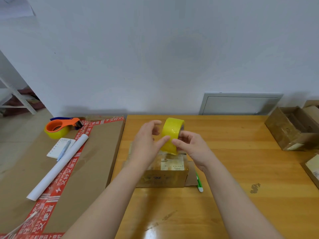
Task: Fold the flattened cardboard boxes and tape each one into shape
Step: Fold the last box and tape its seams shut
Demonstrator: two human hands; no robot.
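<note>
Yellow tape roll (pixel 172 131) is held on edge just above the small cardboard box (pixel 164 175), near the middle of the wooden table (pixel 233 178). Right hand (pixel 189 147) grips the roll from its right side, fingers curled round the rim. Left hand (pixel 146 140): thumb laid straight against the roll's outer face, other fingers loosely spread and holding nothing. Box is folded up with its top flaps closed and a pale label on top. Green-and-white pen (pixel 199 184) lies just right of the box. To the left, a large carton (pixel 96 161) with red printed tape carries an orange tape dispenser (pixel 60 126), a notepad (pixel 57 149) and a white paper tube (pixel 58 166). Open brown box (pixel 290 130) sits at far right.
</note>
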